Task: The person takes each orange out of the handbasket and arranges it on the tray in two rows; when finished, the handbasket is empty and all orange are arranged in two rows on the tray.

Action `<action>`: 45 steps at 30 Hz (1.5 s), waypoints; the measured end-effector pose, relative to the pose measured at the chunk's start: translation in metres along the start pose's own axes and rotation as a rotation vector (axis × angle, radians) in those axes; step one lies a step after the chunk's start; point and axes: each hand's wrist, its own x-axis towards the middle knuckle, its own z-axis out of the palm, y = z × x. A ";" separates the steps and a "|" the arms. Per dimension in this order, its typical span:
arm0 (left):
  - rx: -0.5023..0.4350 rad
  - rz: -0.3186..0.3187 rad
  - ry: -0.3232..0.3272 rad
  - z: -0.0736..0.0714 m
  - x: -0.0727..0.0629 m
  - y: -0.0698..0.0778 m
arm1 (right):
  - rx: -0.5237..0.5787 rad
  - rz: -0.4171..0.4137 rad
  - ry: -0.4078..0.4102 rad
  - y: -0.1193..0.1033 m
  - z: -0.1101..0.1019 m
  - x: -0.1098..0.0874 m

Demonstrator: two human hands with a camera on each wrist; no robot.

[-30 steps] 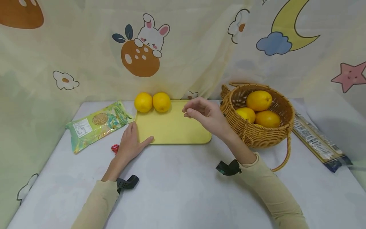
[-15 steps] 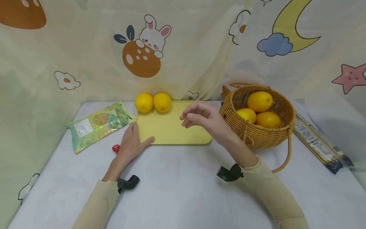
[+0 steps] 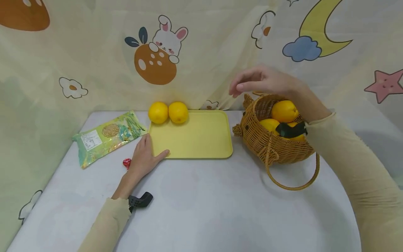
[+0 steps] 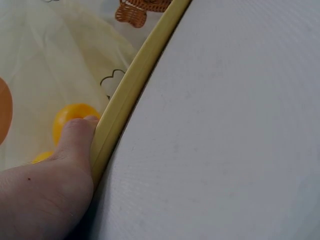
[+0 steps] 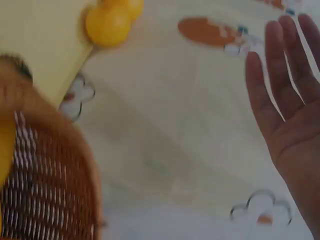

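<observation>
Two bare hands work over one white-covered table point(image 3: 201, 206), where we count five yellow fruits in sight. The left hand point(image 3: 145, 157) lies spread at the near left corner of a single yellow tray point(image 3: 196, 140), thumb out over the near rim, straight fingers touching the left side. The right hand point(image 3: 265, 81) is raised beside the one printed backdrop point(image 3: 214, 52), fingers long and loosely bent, holding nothing, its forearm crossing above one wicker basket point(image 3: 253, 138) right of the tray.

We see two of the fruits point(image 3: 178, 112) side by side at the tray's far left corner, and three basket fruits point(image 3: 284, 111), one partly hidden by the right of two black wrist cameras point(image 3: 141, 200). The basket's one looped handle point(image 3: 292, 188) hangs down on its near side. To the left we find one green bag point(image 3: 100, 141) and, just beside the left wrist, one small red-wrapped piece point(image 3: 127, 163).
</observation>
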 end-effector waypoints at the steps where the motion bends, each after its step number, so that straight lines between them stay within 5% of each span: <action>1: -0.002 -0.003 -0.005 0.000 0.000 0.000 | -0.044 0.045 -0.007 0.009 -0.012 -0.003; 9: -0.006 -0.019 -0.032 0.003 0.002 0.000 | -0.039 0.410 -0.001 0.096 -0.060 -0.047; 16: 0.000 -0.018 -0.025 0.002 0.003 -0.001 | 0.193 0.392 -0.041 0.144 -0.066 -0.076; 18: 0.001 -0.022 -0.030 0.002 0.003 -0.002 | 0.208 0.373 -0.056 0.147 -0.065 -0.079; 25: 0.000 -0.024 -0.029 0.002 0.003 -0.003 | -0.058 0.563 -0.158 0.135 -0.053 -0.073; 36: -0.006 -0.026 -0.035 0.001 0.002 0.000 | -0.134 0.690 -0.241 0.132 -0.043 -0.085; 45: -0.006 -0.009 -0.024 -0.001 0.001 -0.001 | -0.128 0.704 -0.283 0.135 -0.041 -0.083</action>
